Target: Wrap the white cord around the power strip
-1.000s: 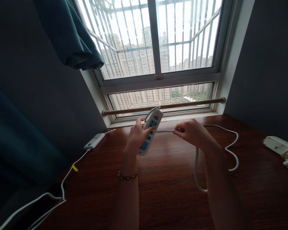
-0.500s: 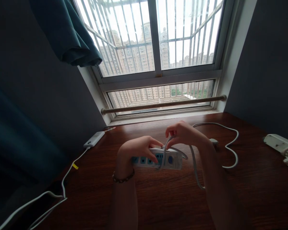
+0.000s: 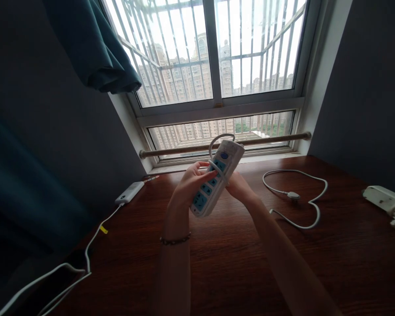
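My left hand (image 3: pixel 192 182) gripped the white blue-socketed plastic power strip (image 3: pixel 216 177) tilted toward one o'clock, so its white cord (image 3: pixel 217 139) looped over the top; my right hand (image 3: pixel 238 186) braced behind it, grip unclear.

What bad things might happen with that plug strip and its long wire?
The cord trails loose across the table, so a quick pull might drag the plug along or snag it. The left hand and right hand hold the power strip in the air; it might slip and drop.

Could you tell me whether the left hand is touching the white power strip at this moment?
Touching. The head view shows the left hand wrapped around the power strip, its fingers lying across the socket face beside the cord looped over it.
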`<state>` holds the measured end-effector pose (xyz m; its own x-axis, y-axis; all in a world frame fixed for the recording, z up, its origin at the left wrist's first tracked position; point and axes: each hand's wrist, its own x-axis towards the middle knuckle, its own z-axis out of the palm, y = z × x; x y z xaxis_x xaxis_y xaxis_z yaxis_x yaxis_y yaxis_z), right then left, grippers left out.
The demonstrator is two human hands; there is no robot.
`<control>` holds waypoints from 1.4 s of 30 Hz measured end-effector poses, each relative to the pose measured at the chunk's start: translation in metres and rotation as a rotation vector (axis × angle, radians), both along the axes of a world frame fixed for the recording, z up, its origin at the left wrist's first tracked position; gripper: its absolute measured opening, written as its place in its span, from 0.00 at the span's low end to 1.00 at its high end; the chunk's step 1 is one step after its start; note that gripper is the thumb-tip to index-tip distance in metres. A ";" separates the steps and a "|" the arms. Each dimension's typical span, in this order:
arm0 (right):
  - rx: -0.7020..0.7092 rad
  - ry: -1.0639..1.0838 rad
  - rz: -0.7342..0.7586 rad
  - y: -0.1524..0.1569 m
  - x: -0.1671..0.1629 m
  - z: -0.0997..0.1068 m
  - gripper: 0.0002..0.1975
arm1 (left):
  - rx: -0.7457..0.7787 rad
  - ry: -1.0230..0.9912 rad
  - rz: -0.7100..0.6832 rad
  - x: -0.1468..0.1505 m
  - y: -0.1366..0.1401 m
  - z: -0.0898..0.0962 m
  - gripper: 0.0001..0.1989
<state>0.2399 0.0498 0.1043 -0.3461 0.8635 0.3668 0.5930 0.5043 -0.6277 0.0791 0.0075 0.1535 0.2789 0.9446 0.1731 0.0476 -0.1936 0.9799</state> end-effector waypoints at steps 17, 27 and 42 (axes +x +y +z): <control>-0.221 -0.605 -0.035 -0.028 0.013 0.019 0.13 | -0.036 -0.014 0.326 -0.008 0.042 -0.028 0.28; -0.088 -0.675 -0.121 -0.056 0.016 0.037 0.12 | 0.173 0.539 0.590 0.021 0.045 -0.035 0.16; 0.020 -0.385 -0.510 -0.023 0.033 0.030 0.30 | -0.036 -0.013 0.251 0.024 0.044 -0.035 0.18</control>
